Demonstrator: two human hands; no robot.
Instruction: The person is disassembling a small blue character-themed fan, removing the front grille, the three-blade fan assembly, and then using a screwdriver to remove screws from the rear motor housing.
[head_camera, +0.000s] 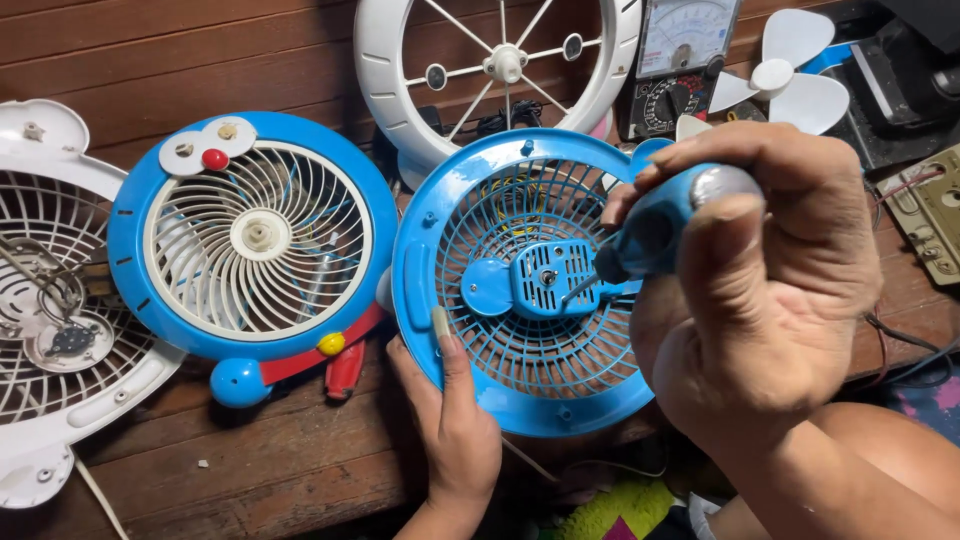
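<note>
Right hand closed around blue-handled screwdriver, tip at centre screw of blue rear fan grille (motor housing side). Left hand gripping grille's lower rim on wooden bench. Best kept square, pressed firmly.

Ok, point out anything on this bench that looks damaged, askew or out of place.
Nothing looks broken, only taken apart. A loose white fan blade lies by the meter, off any fan. The left hand props the blue rear grille tilted while the right hand holds a blue-handled screwdriver at its centre.
</note>
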